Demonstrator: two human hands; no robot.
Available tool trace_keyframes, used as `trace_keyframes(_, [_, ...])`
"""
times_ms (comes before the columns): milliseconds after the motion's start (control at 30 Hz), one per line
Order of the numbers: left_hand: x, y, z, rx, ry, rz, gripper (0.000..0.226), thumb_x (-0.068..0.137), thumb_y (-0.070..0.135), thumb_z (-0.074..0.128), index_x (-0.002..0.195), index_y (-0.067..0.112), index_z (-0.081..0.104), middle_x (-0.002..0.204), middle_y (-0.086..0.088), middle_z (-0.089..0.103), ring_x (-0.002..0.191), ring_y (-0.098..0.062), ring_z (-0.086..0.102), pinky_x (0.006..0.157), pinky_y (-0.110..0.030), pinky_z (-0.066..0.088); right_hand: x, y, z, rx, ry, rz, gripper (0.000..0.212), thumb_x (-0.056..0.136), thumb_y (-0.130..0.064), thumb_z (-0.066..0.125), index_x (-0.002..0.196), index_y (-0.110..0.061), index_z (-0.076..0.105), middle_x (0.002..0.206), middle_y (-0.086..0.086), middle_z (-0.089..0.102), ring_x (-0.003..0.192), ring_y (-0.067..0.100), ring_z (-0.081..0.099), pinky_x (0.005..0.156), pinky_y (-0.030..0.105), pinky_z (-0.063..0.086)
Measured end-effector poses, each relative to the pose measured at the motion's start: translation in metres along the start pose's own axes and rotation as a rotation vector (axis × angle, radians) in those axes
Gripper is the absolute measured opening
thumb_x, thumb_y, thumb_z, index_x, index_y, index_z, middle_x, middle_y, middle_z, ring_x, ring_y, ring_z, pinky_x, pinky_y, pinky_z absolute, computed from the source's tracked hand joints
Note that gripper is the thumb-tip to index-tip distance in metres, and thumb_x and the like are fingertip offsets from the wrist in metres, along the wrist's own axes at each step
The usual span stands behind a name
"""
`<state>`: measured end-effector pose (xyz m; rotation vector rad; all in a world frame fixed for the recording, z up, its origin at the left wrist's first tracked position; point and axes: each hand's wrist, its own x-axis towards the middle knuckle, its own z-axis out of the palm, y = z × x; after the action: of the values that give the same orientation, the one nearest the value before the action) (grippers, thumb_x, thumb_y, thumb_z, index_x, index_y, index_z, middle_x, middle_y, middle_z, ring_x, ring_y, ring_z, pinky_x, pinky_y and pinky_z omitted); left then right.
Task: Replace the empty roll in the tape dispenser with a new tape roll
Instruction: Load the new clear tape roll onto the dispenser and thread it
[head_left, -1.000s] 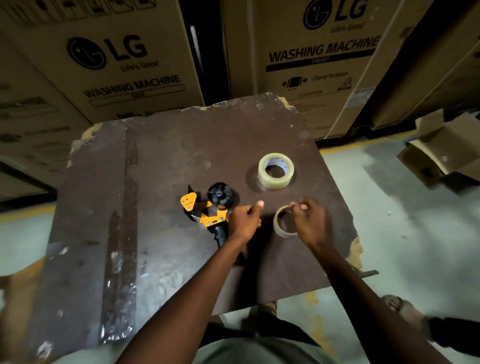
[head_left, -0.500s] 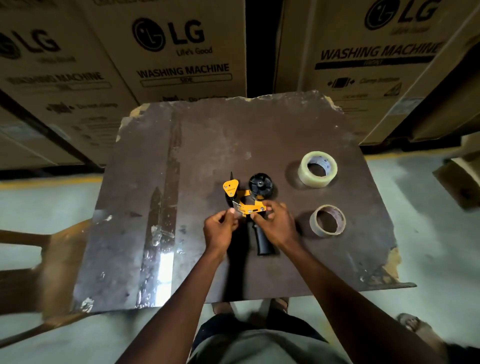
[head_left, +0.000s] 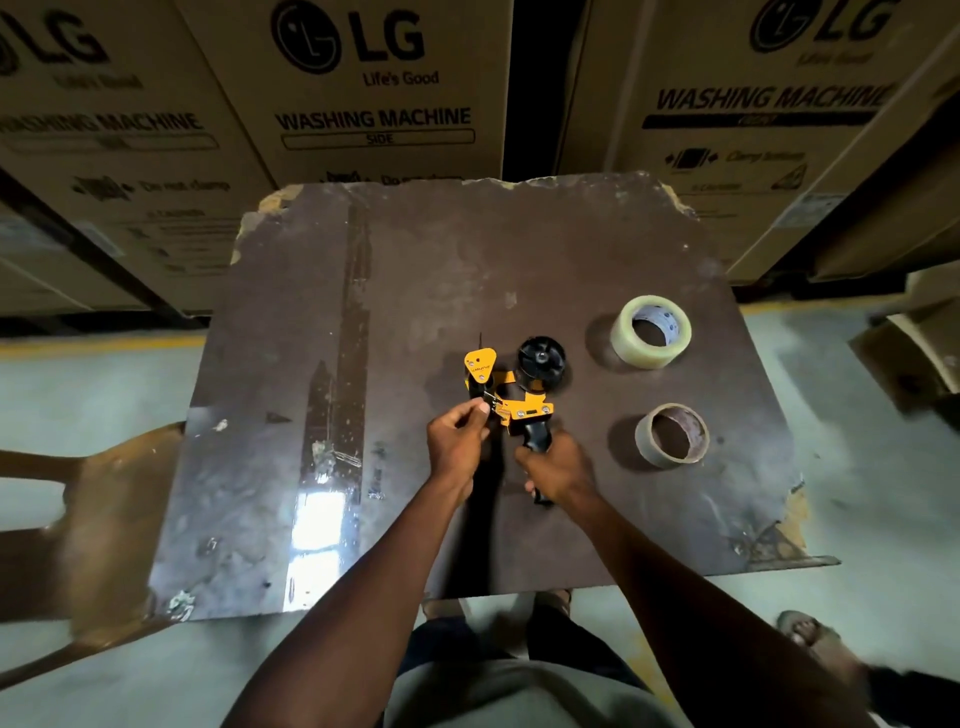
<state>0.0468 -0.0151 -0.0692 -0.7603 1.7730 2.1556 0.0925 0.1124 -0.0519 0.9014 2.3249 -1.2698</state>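
Note:
The yellow and black tape dispenser (head_left: 519, 395) lies on the dark brown board (head_left: 395, 322), its black hub bare with no roll on it. My right hand (head_left: 558, 467) is wrapped around the dispenser's black handle. My left hand (head_left: 457, 439) pinches the metal blade end of the dispenser with thumb and fingers. The new clear tape roll (head_left: 650, 332) sits flat on the board to the right of the hub. The empty cardboard core (head_left: 671, 436) lies nearer to me, just right of my right hand and apart from it.
Large LG washing machine cartons (head_left: 374, 93) stand right behind the board. The board's right front corner (head_left: 789, 540) is chipped. A brown plastic chair (head_left: 78, 499) sits at the left. Another person's foot (head_left: 810, 636) is on the floor at the lower right.
My right hand left the empty core on the board and moved to the dispenser, then slid down onto its handle. My left hand shifted to the blade end.

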Motion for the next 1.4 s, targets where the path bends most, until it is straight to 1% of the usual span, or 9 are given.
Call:
trace_keyframes(167, [-0.001,0.007,0.002,-0.103,0.001,-0.023,0.010,0.091,0.008,0.068,0.097,0.016,0.070,0.095,-0.005,0.073,0.093,-0.018,0.069,0.098,-0.044,0.054,0.002,0.003,-0.003,0.076,-0.001,-0.008,0.017,0.074,-0.033,0.067,0.076,-0.016,0.064,0.054,0.006,0.071,0.045,0.018,0.069,0.046,0.028,0.053])
trace_keyframes(233, [-0.005,0.011,0.004,-0.075,0.001,0.050,0.013,0.091,0.008,0.069,0.100,0.017,0.070,0.098,-0.007,0.074,0.096,-0.021,0.071,0.098,-0.047,0.055,0.003,0.001,-0.005,0.137,-0.001,-0.022,0.014,0.075,-0.029,0.069,0.079,-0.017,0.063,0.057,0.005,0.070,0.046,0.020,0.069,0.045,0.028,0.052])
trace_keyframes(400, [-0.006,0.010,0.001,0.437,-0.100,0.532,0.026,0.090,0.020,0.070,0.114,0.028,0.066,0.108,0.002,0.069,0.095,-0.008,0.069,0.088,-0.042,0.058,0.005,-0.009,-0.009,0.210,-0.014,-0.049,0.011,0.080,-0.017,0.069,0.077,-0.013,0.059,0.057,0.007,0.063,0.041,0.019,0.061,0.042,0.025,0.046])
trace_keyframes(500, [-0.005,0.017,0.000,0.560,-0.149,0.640,0.034,0.091,0.020,0.068,0.124,0.028,0.064,0.108,0.002,0.062,0.091,-0.007,0.067,0.086,-0.040,0.058,0.004,-0.010,-0.011,0.254,-0.022,-0.073,0.016,0.082,-0.009,0.066,0.071,-0.014,0.055,0.057,0.007,0.058,0.040,0.019,0.055,0.042,0.027,0.046])
trace_keyframes(600, [0.000,0.026,-0.003,0.683,-0.198,0.701,0.040,0.093,0.022,0.065,0.131,0.034,0.059,0.105,0.002,0.058,0.088,-0.011,0.066,0.083,-0.038,0.058,0.005,-0.007,-0.014,0.249,-0.018,-0.080,0.011,0.077,-0.017,0.067,0.071,-0.015,0.058,0.054,0.005,0.061,0.042,0.020,0.059,0.047,0.033,0.050])
trace_keyframes(867, [0.005,0.039,0.000,0.800,-0.198,0.775,0.027,0.093,0.019,0.067,0.120,0.024,0.068,0.101,0.000,0.059,0.085,-0.011,0.063,0.078,-0.031,0.055,0.006,-0.004,-0.019,0.255,-0.022,-0.068,0.008,0.080,-0.017,0.069,0.077,-0.017,0.062,0.059,0.007,0.063,0.044,0.021,0.060,0.050,0.034,0.051])
trace_keyframes(1100, [0.006,0.032,0.005,0.830,-0.178,0.735,0.018,0.091,0.020,0.069,0.108,0.025,0.068,0.097,0.001,0.058,0.080,-0.011,0.061,0.075,-0.033,0.056,0.007,0.001,-0.019,0.208,-0.007,-0.055,0.010,0.075,-0.024,0.069,0.075,-0.016,0.063,0.056,0.006,0.065,0.043,0.020,0.063,0.046,0.031,0.052])
trace_keyframes(1233, [0.005,0.028,0.009,0.783,-0.170,0.691,0.009,0.089,0.020,0.070,0.095,0.025,0.065,0.092,0.005,0.055,0.079,-0.012,0.060,0.073,-0.034,0.055,0.009,0.003,-0.018,0.221,0.014,-0.028,0.014,0.070,-0.028,0.068,0.071,-0.016,0.062,0.055,0.006,0.065,0.042,0.021,0.063,0.046,0.033,0.052])
trace_keyframes(1400, [-0.010,0.010,0.016,0.560,-0.147,0.554,0.008,0.087,0.019,0.072,0.087,0.016,0.064,0.084,0.001,0.066,0.079,-0.014,0.064,0.074,-0.040,0.055,0.020,0.004,-0.023,0.217,0.018,-0.029,0.024,0.064,-0.038,0.067,0.069,-0.015,0.062,0.054,0.007,0.067,0.046,0.025,0.068,0.052,0.043,0.058])
